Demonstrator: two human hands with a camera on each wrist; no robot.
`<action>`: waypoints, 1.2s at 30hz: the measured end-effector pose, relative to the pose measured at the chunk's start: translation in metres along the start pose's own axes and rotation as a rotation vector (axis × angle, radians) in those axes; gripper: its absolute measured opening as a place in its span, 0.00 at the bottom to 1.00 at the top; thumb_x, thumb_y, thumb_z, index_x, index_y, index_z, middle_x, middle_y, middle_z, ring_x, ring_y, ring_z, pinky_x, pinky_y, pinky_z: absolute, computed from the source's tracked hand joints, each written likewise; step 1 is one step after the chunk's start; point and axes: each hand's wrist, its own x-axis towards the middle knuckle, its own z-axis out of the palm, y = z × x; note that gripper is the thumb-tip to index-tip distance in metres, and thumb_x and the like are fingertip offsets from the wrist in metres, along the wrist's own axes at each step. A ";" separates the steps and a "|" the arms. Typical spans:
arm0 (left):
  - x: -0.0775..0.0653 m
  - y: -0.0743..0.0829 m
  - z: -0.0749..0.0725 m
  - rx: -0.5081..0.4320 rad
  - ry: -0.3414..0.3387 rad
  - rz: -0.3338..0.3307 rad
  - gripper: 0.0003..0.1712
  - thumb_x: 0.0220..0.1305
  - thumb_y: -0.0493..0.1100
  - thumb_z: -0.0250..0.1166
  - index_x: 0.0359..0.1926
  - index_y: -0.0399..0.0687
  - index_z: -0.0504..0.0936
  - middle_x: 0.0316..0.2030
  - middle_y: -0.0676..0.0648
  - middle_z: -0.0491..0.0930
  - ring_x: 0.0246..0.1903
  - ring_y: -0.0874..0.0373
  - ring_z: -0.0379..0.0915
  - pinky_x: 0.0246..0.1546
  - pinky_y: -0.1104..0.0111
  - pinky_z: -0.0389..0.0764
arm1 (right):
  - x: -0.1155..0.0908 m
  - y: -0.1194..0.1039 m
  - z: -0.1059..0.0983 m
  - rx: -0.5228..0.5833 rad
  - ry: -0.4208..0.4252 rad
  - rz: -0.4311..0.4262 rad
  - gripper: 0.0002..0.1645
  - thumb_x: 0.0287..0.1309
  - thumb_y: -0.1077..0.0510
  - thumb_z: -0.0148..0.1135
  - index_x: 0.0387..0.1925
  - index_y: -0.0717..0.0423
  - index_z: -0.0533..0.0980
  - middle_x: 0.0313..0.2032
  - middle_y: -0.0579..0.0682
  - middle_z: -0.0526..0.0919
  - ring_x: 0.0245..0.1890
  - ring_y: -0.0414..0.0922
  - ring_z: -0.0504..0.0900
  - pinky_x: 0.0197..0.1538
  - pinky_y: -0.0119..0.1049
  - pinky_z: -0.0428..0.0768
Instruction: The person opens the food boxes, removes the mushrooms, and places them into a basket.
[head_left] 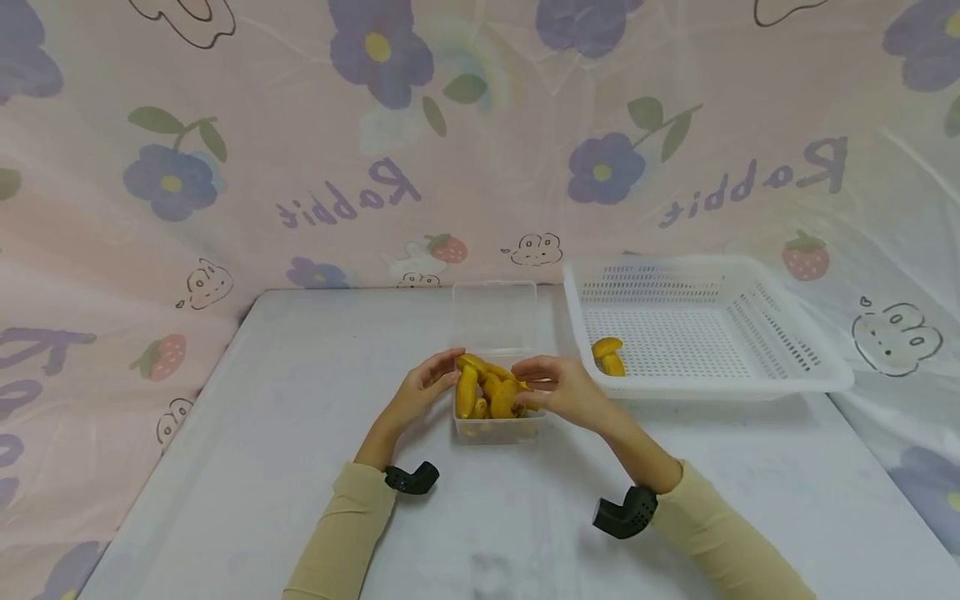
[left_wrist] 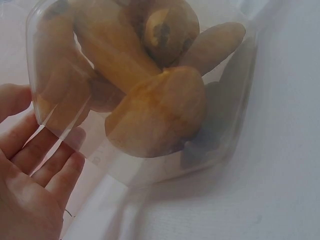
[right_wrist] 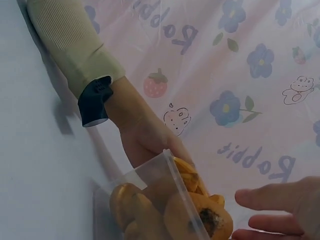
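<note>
A clear plastic box (head_left: 498,432) stands on the white table, piled with yellow mushrooms (head_left: 467,390) that reach its rim. My left hand (head_left: 415,397) is at the box's left side. In the left wrist view, the fingertips of that hand (left_wrist: 35,182) touch the see-through wall, and mushrooms (left_wrist: 157,115) show behind it. On the right side, my right hand (head_left: 572,393) is beside the heap with its fingers extended. The right wrist view has its thumb and fingers (right_wrist: 267,195) close to a mushroom (right_wrist: 200,215), with nothing gripped.
The box's clear lid (head_left: 495,315) is folded back behind it. To the right stands a white perforated basket (head_left: 712,385) with one yellow mushroom (head_left: 610,357) in its near left corner. A printed curtain (head_left: 480,125) hangs along the table's back edge.
</note>
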 end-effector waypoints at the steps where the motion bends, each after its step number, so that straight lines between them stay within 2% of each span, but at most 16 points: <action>1: 0.000 0.000 0.000 0.000 -0.001 0.000 0.27 0.73 0.42 0.53 0.69 0.38 0.62 0.69 0.36 0.64 0.69 0.41 0.60 0.65 0.76 0.70 | 0.001 0.001 0.001 0.002 -0.007 0.005 0.25 0.56 0.62 0.67 0.53 0.72 0.75 0.52 0.68 0.81 0.54 0.60 0.81 0.56 0.50 0.81; 11: -0.001 -0.002 -0.001 0.001 0.004 -0.006 0.27 0.73 0.42 0.53 0.69 0.38 0.63 0.69 0.36 0.64 0.69 0.41 0.60 0.65 0.76 0.70 | 0.004 0.004 0.003 -0.015 -0.082 0.046 0.28 0.53 0.62 0.69 0.55 0.69 0.74 0.55 0.66 0.80 0.53 0.58 0.82 0.56 0.45 0.83; 20: 0.000 -0.001 -0.001 0.006 0.009 -0.014 0.28 0.73 0.42 0.52 0.69 0.36 0.62 0.69 0.36 0.65 0.69 0.41 0.61 0.64 0.77 0.72 | 0.007 0.007 0.004 -0.133 -0.110 -0.043 0.26 0.53 0.63 0.69 0.53 0.68 0.75 0.53 0.65 0.81 0.48 0.55 0.84 0.52 0.43 0.84; 29: 0.001 0.002 0.001 0.013 0.011 -0.017 0.27 0.72 0.42 0.53 0.68 0.38 0.63 0.69 0.36 0.65 0.69 0.42 0.61 0.70 0.62 0.67 | 0.006 0.005 0.003 -0.096 -0.118 -0.083 0.27 0.54 0.65 0.68 0.55 0.70 0.73 0.54 0.67 0.79 0.47 0.54 0.81 0.52 0.46 0.83; 32: 0.001 0.002 0.002 0.013 0.011 -0.015 0.27 0.72 0.42 0.53 0.69 0.37 0.63 0.69 0.36 0.65 0.69 0.42 0.61 0.70 0.62 0.68 | 0.005 0.005 0.002 -0.076 -0.125 -0.092 0.28 0.54 0.66 0.67 0.56 0.71 0.72 0.55 0.67 0.78 0.47 0.54 0.80 0.52 0.45 0.83; 36: 0.001 0.002 0.001 0.014 0.010 -0.012 0.28 0.72 0.42 0.53 0.69 0.36 0.63 0.68 0.36 0.66 0.69 0.42 0.62 0.69 0.65 0.69 | 0.005 0.007 0.002 -0.038 -0.134 -0.110 0.27 0.56 0.67 0.65 0.57 0.72 0.71 0.55 0.68 0.77 0.47 0.53 0.79 0.53 0.38 0.83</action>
